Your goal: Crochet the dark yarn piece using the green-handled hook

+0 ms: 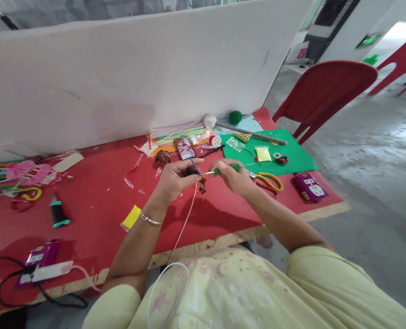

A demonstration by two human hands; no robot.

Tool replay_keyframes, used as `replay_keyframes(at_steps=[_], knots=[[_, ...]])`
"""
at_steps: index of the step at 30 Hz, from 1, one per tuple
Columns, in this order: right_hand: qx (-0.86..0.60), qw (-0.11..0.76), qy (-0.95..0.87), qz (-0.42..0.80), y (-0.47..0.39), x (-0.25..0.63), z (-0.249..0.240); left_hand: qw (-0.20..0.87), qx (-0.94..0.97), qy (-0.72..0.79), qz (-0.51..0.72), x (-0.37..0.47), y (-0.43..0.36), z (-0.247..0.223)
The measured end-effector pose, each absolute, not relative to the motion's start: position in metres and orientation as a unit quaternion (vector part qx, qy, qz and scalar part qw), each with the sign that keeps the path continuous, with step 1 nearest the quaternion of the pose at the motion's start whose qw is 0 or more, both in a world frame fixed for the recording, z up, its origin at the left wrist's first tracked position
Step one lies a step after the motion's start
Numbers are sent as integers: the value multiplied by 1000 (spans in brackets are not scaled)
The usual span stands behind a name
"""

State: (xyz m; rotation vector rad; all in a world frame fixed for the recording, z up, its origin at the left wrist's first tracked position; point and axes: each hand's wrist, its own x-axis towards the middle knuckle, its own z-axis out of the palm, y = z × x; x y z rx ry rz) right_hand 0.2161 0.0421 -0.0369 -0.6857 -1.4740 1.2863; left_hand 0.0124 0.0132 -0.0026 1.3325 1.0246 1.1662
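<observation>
L hand (pixel 173 180): thumb & fingers pinched a small, dark multicoloured yarn pc. (pixel 202 183) above the desk (pixel 100 192), w/ a dark strand near the forefinger. R hand (pixel 233 178): fingers closed round the green handle of a hook (pixel 236 167), its metal shaft aimed left at the pc.; whether a loop sat on the tip couldn't be told. Stage (judged): mid-work. Done: a short, knobbly length, hanging at the L fingertips. Left: prob. more stitches, then fastening off & trimming, since the pc. looked small, w/ a thin orange end at its lower edge. Just beyond, to the far left of the hands, lay a yarn ball (pixel 162 157) of similar colours; its link to the pc. was unclear. Farther, near centre: a phone (pixel 185 151), lit. Right of the R hand: scissors (pixel 273 176), unused. Far right, on a green sheet (pixel 302 157): a dark multicoloured bundle (pixel 283 160) beside a pale ring (pixel 276 155), poss. a finished counterpart. Far edge: white (pixel 210 120) & green balls (pixel 235 117).
</observation>
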Motion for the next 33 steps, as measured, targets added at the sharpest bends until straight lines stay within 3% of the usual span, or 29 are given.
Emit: replay_keyframes(at_steps=[2,4,7,12,20,22,24,28,33], knots=[[-324,547,-497,590,34,198,-51,443,560,452,535,23,14,-9],[-353,567,-489,560,25,185,-59,408,545,466,565,31,14,-17],[-369,599,-549,452,13,178,-61,435,498,459,594,36,16,-24],[-334,563,-602,457,8,181,-55,478,454,441,610,34,15,-20],[-331,623,-638,308,9,179,-58,493,437,422,623,31,7,-17],[-326,637,-603,353,13,178,-60,530,429,402,612,28,8,-17],[-315,616,-545,474,20,177,-61,567,415,395,592,23,9,-14],[-318,496,-414,693,42,182,-52,593,423,420,542,9,10,-4],[-331,405,-412,746,58,193,-39,597,479,412,495,-3,8,-1]])
